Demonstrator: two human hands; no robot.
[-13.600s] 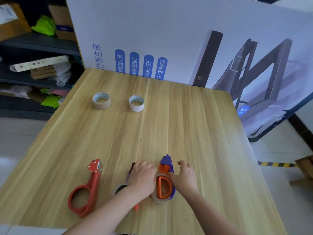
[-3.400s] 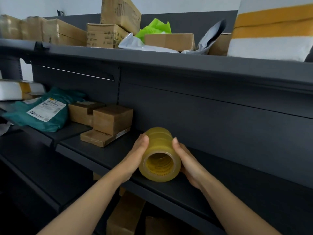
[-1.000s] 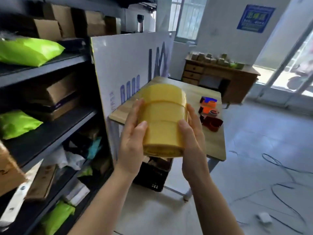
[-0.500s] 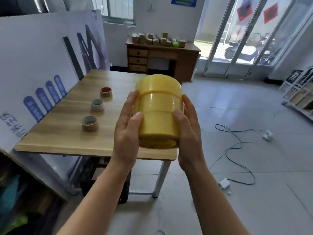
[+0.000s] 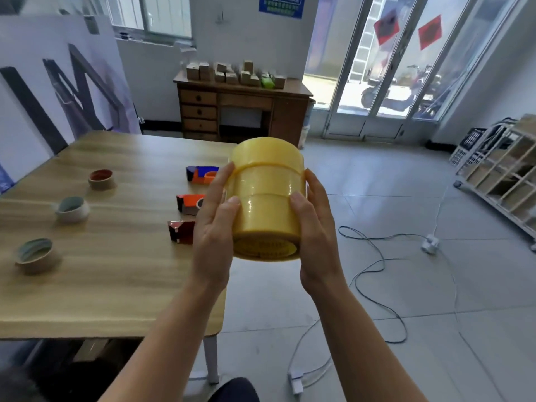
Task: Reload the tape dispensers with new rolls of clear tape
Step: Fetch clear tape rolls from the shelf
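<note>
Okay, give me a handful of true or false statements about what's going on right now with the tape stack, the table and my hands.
1. Both hands hold the yellow stack of tape rolls. True: the left hand and right hand press on opposite sides.
2. The stack rests on the wooden table. False: it is held in the air.
3. Three used tape cores stand on the table. True.
4. The tape dispensers lie on the floor. False: they lie on the table, partly hidden behind the left hand.
5. A white cable trails across the floor. True.
</note>
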